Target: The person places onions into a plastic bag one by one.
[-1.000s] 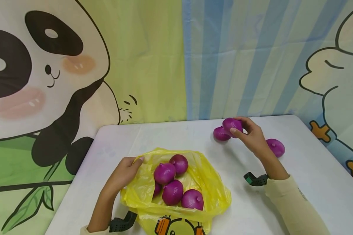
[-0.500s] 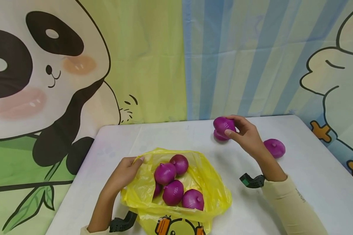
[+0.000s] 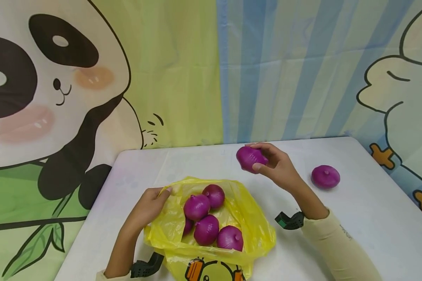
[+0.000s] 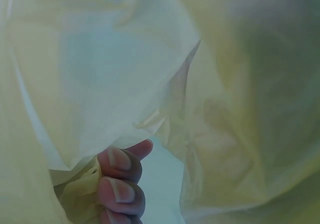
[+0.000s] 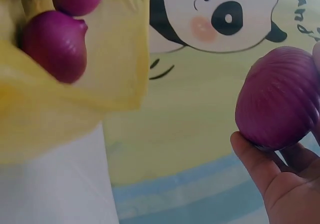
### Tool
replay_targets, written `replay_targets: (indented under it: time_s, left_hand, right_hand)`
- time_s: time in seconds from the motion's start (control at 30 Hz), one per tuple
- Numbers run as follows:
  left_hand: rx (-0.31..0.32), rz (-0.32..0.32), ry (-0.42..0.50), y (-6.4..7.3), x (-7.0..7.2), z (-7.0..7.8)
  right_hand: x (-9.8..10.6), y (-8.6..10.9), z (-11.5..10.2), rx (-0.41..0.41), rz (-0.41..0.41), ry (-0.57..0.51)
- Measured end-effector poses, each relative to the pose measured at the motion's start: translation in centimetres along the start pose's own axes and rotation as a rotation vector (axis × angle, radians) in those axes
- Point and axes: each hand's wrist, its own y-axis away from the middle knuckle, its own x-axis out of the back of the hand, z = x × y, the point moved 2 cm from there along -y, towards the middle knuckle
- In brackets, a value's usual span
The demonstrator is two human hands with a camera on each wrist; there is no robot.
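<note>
At the front of the table, a yellow plastic bag (image 3: 256, 230) lies with its mouth spread. Several purple onions (image 3: 197, 207) are inside it. My left hand (image 3: 151, 207) pinches the bag's left rim, with the curled fingers (image 4: 120, 189) showing behind the film in the left wrist view. Beyond the bag's right side, my right hand (image 3: 279, 168) holds a purple onion (image 3: 250, 159) between thumb and fingers, above the table. That onion's ribbed side (image 5: 277, 99) shows in the right wrist view. The spot where another onion lay earlier is covered by this hand and its onion.
A single onion (image 3: 325, 176) rests on the white table (image 3: 358, 218) at the right. Behind the table's far edge hangs a printed curtain (image 3: 183, 97) with a panda. A black wrist camera (image 3: 290, 221) juts out under the right forearm.
My right hand has moved left with its onion, passing in front of the onion at the back of the table. The left hand and the bag stay in place.
</note>
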Motion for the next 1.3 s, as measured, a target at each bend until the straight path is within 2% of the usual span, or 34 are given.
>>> replay_targets:
  time_s: [0.23,0.37,0.5,0.67,0.83,1.1,1.3]
  left_hand:
    - [-0.008,0.002,-0.008,-0.1,0.0,0.0]
    - [-0.007,0.000,-0.007,-0.1,0.0,0.0]
    - [-0.006,-0.003,-0.006,-0.1,0.1,-0.2]
    - [-0.004,-0.003,-0.010,0.0,0.1,-0.2]
    - [-0.005,-0.002,-0.013,-0.1,0.2,-0.1]
    - [-0.012,0.004,-0.024,-0.1,0.3,0.1]
    - [-0.013,0.011,-0.019,-0.1,0.3,0.0]
  right_hand:
    - [-2.7,-0.1,-0.3,0.085,-0.193,-0.157]
    - [-4.3,0.1,-0.2,0.094,-0.321,-0.174]
    - [-5.6,0.2,0.2,0.069,-0.400,-0.168]
    - [-6.9,0.1,0.5,0.042,-0.445,-0.200]
    - [-7.7,0.1,1.3,0.017,-0.473,-0.188]
    - [-8.6,0.7,2.9,-0.091,-0.558,-0.094]
    - [-9.1,1.1,3.6,-0.109,-0.602,-0.051]
